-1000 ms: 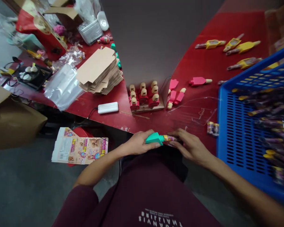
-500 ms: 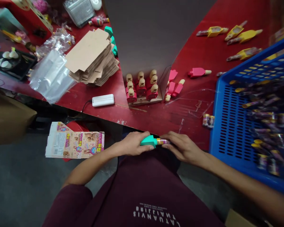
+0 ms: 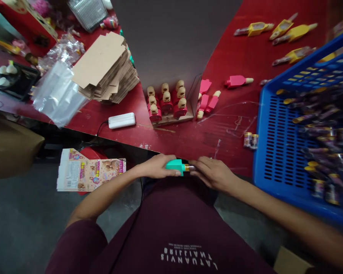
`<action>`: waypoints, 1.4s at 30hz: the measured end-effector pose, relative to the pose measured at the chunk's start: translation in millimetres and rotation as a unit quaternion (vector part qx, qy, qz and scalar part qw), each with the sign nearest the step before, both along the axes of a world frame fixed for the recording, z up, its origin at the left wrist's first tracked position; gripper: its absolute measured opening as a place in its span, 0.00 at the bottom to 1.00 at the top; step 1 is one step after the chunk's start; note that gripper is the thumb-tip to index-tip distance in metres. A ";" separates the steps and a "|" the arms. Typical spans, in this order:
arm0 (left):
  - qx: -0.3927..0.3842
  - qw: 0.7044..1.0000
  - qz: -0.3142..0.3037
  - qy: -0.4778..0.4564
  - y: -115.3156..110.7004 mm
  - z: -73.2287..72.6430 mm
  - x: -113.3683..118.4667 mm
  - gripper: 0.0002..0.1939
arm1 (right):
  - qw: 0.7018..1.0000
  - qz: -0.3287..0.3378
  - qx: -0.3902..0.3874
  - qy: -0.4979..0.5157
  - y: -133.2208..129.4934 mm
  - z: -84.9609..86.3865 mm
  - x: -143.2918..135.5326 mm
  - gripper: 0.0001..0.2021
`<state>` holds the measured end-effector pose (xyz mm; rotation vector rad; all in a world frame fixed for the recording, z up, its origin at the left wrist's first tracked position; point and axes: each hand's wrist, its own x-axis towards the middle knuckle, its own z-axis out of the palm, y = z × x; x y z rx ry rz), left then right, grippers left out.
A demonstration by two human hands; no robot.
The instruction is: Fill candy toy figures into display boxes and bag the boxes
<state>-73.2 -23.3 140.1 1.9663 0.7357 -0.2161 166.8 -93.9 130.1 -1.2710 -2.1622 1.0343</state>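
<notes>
Close to my body, just below the table edge, my left hand (image 3: 159, 166) grips a teal plastic toy piece (image 3: 175, 166). My right hand (image 3: 213, 172) is closed around a small clear tube with a printed label (image 3: 189, 167), which meets the teal piece's right end. How deep the tube sits in it I cannot tell. Beyond my hands, a tall open cardboard box (image 3: 174, 121) holds several red toys (image 3: 180, 110) with cream-coloured tops. More pink-red toys (image 3: 211, 103) lie beside the box on its right.
A blue basket (image 3: 258, 152) of labelled tubes stands at the right, with two short tubes (image 3: 250, 140) beside it. Yellow toys (image 3: 297, 34) lie at the back right. Leftward are a cardboard stack (image 3: 100, 61), a white power bank (image 3: 121, 120), plastic bags (image 3: 58, 91) and printed packaging (image 3: 91, 173).
Both hands have shifted slightly up and left in view with the teal piece and tube. My right fingers now cover more of the tube. The table scene has also shifted slightly.
</notes>
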 end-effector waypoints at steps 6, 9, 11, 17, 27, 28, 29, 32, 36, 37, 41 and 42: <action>0.130 0.989 -0.065 0.038 -8.1 14.5 4.6 0.17 | 0.988 -0.002 -0.138 0.069 -6.2 1.0 -3.6 0.18; 0.152 0.982 -0.086 0.063 -13.8 14.6 7.3 0.16 | 0.939 -0.044 -0.324 0.103 -6.3 0.6 -8.7 0.25; 0.146 0.984 -0.082 0.065 -14.1 9.0 6.0 0.15 | 0.915 -0.056 -0.385 0.105 -3.0 0.0 -10.5 0.27; 0.257 0.924 0.262 -0.108 -9.8 -18.0 -4.5 0.28 | 0.921 -0.168 -0.321 0.140 11.6 -5.7 -11.6 0.25; -0.292 0.656 0.557 -0.416 -25.7 -31.5 32.0 0.20 | 0.942 -0.179 -0.203 0.196 15.1 -25.6 -43.4 0.24; -0.337 0.627 0.552 -0.433 -22.4 -29.9 29.7 0.18 | 0.952 -0.206 -0.144 0.173 18.6 -24.7 -41.0 0.23; -0.388 0.605 0.534 -0.444 -19.0 -28.2 26.3 0.16 | 0.950 -0.240 -0.105 0.170 22.9 -23.3 -37.7 0.21; -0.544 0.575 0.425 -0.438 -13.2 -26.4 16.7 0.16 | 0.922 -0.254 -0.141 0.258 37.9 -17.5 -28.7 0.21; -0.648 0.611 0.293 -0.347 -16.5 -37.4 17.8 0.20 | 0.908 -0.114 -0.237 0.325 53.0 -7.5 -26.3 0.25; -0.630 0.638 0.294 -0.331 -16.4 -42.0 19.1 0.21 | 0.915 -0.112 -0.223 0.316 55.7 -4.9 -26.5 0.22; -0.269 0.737 0.523 -0.334 4.3 -65.7 16.2 0.15 | 0.952 -0.215 -0.010 0.218 71.1 3.0 -27.7 0.15; -0.144 0.732 0.586 -0.317 14.7 -72.9 13.0 0.13 | 0.953 -0.244 0.053 0.174 77.4 3.5 -28.7 0.15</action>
